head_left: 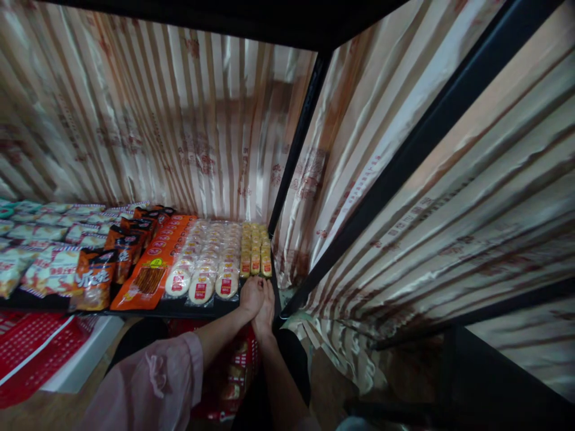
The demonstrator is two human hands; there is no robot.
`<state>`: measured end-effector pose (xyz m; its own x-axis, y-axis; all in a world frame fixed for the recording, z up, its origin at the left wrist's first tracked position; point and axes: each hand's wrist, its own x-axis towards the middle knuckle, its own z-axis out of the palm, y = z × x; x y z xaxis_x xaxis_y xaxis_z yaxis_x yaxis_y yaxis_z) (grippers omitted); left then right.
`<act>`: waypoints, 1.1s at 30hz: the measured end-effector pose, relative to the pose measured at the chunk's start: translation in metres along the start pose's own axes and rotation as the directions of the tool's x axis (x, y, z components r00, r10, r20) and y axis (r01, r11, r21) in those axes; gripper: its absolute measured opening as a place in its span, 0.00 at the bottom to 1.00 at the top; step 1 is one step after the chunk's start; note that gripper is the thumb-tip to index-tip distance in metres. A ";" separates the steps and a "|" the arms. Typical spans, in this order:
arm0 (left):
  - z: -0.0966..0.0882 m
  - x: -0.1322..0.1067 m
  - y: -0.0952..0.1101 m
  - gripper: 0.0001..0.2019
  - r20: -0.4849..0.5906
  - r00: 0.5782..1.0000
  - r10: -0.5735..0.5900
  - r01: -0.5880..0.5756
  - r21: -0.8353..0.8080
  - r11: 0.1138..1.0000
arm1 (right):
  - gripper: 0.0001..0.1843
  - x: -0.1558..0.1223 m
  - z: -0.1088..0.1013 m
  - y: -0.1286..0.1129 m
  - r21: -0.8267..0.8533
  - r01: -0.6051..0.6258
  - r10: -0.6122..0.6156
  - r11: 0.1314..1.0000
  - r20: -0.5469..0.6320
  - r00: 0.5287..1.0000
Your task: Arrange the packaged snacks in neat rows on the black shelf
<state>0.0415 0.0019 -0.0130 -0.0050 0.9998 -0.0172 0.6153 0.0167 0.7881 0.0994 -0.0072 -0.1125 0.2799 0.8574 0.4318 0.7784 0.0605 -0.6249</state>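
My left hand (251, 297) and my right hand (264, 308) are close together at the front edge of the black shelf (179, 307), near its right corner. The fingers of both are curled in; whatever they hold, if anything, is hidden. Just beyond them stand short rows of small yellow snack packs (255, 258). To their left lie rows of round white crackers (200, 290) in clear wrappers with red labels. A large orange snack bag (150, 276) lies farther left.
Dark orange snack bags (95, 278) and pale snack bags (54, 269) fill the left of the shelf. A red basket (40, 353) and a white box (83, 359) sit below. A black post (299, 143) rises at the corner before pleated printed curtains (202, 120).
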 end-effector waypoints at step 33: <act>-0.017 -0.106 -0.126 0.16 0.103 0.990 -0.096 0.100 -0.040 0.994 | 0.23 -0.143 -0.002 -0.030 0.140 0.059 -0.107 0.988 0.359 0.927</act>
<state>-0.0488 -0.1061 -0.0995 0.0170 0.9877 -0.1555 0.5795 0.1170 0.8065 0.0372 -0.1328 -0.1535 -0.0248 0.9720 0.2337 0.7070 0.1823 -0.6833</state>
